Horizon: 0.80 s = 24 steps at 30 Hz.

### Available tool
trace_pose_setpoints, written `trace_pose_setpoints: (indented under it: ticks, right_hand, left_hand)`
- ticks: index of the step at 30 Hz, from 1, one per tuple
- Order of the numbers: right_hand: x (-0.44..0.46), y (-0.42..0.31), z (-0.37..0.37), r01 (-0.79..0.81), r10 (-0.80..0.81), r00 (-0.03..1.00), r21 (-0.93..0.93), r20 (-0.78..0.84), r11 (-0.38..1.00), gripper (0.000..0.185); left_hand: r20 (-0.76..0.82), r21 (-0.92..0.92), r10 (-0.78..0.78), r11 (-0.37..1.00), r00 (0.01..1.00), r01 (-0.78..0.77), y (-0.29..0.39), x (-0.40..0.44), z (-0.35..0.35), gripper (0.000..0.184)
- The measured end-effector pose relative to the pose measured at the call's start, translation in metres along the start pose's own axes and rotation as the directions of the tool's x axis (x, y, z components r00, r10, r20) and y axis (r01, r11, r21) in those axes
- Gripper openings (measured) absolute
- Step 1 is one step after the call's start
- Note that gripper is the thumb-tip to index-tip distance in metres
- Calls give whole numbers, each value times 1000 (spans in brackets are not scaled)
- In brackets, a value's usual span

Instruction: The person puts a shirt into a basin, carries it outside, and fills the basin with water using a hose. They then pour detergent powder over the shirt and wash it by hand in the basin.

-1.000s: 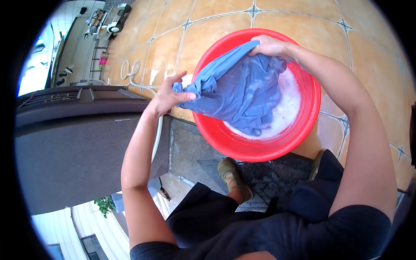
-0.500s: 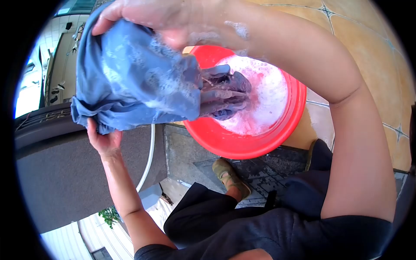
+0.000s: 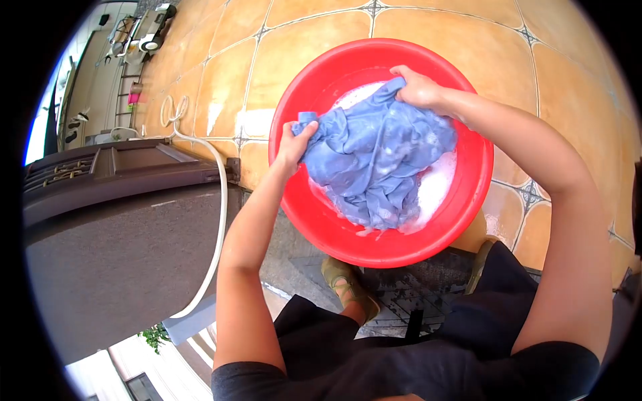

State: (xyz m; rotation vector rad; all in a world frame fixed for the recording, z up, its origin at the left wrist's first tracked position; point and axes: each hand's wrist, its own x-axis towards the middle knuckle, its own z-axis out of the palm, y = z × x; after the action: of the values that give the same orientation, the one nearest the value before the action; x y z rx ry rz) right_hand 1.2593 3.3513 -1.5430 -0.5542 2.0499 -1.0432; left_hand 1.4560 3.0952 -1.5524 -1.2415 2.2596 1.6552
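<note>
A wet blue garment (image 3: 381, 157) lies bunched in the red basin (image 3: 381, 257), its lower part resting in white suds (image 3: 438, 190). At the garment's left edge, my left hand (image 3: 294, 142) is closed on a fold, the thumb on top. My right hand (image 3: 418, 88) pinches another edge near the basin's far right side. The cloth sags between the two hands. Creases hide its shape, so I cannot tell what kind of garment it is.
A white hose (image 3: 221, 194) runs over a dark ledge (image 3: 127, 234) on the left and curls onto the orange tiled floor (image 3: 307, 40). My shoe (image 3: 348, 287) is just below the basin. A toy-like vehicle (image 3: 154, 30) stands at the far left.
Both hands have come down with the blue garment, from held up at upper left to inside the basin. The cloth hung stretched out before; now it is bunched in the suds.
</note>
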Motion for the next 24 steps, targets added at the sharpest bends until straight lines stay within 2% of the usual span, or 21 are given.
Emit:
trace_pose_setpoints:
  ticks: [1,2,3,4,6,8,9,11,12,14,15,16,17,18,19,20,21,22,24]
  right_hand:
    - [5,4,8,1,9,1000,-351,26,937,79]
    - [6,9,18,9,29,998,-658,48,753,90]
    - [14,21,36,52,-3,998,-709,70,703,97]
    - [18,32,54,71,-59,997,-765,44,640,96]
    - [22,49,93,106,-176,984,-856,18,505,93]
    - [31,66,130,174,-302,953,-878,36,445,85]
    - [33,71,137,208,-362,931,-888,51,410,82]
    - [48,79,121,475,-386,861,-798,332,372,76]
    - [58,79,114,593,-398,795,-725,458,350,73]
    - [78,78,128,291,-388,918,-801,81,523,60]
    - [92,75,136,126,-359,925,-792,-124,597,53]
    - [91,55,134,-37,-312,894,-749,-320,662,47]
    - [87,33,140,-113,-1,973,-474,-232,874,39]
    - [79,20,156,-122,54,954,-219,-295,968,36]
    - [82,27,179,46,-68,962,-91,-265,995,33]
    - [50,5,184,324,-292,909,66,-298,944,28]
    - [28,-9,195,462,-433,833,3,-345,887,24]
    - [-12,-43,178,416,-410,892,-11,-190,909,19]
    - [-48,-51,176,589,-621,771,-211,-143,780,21]
  left_hand:
    - [-44,313,85,947,995,-67,-20,24,12,84]
    - [-59,595,176,796,983,-107,-36,42,26,89]
    - [-67,706,275,693,959,-149,-50,50,45,90]
    - [-62,800,370,574,927,-176,-60,52,66,91]
    - [-95,845,449,509,889,-167,-72,48,100,83]
    - [-75,877,393,463,916,-127,-89,48,110,81]
    - [-25,840,458,492,889,-230,-102,51,108,80]
    - [51,748,605,504,795,-432,-120,61,95,78]
    - [-5,685,591,590,806,-428,-119,62,92,77]
    - [-91,536,544,732,834,-420,-117,54,90,74]
    - [-255,328,426,883,868,-336,-94,40,90,63]
    - [-335,-27,318,938,887,-347,-93,42,93,60]
    - [-369,-388,186,859,911,-332,-92,44,100,59]
    - [-346,-698,54,653,937,-295,-89,45,108,59]
    - [-140,-884,61,443,988,-152,-66,35,104,59]
    - [39,-980,-163,187,986,70,-72,34,97,57]
    - [59,-976,65,215,996,44,-108,49,90,56]
    - [83,-984,92,164,992,67,-99,43,90,56]
    - [109,-993,86,46,990,105,-76,15,96,56]
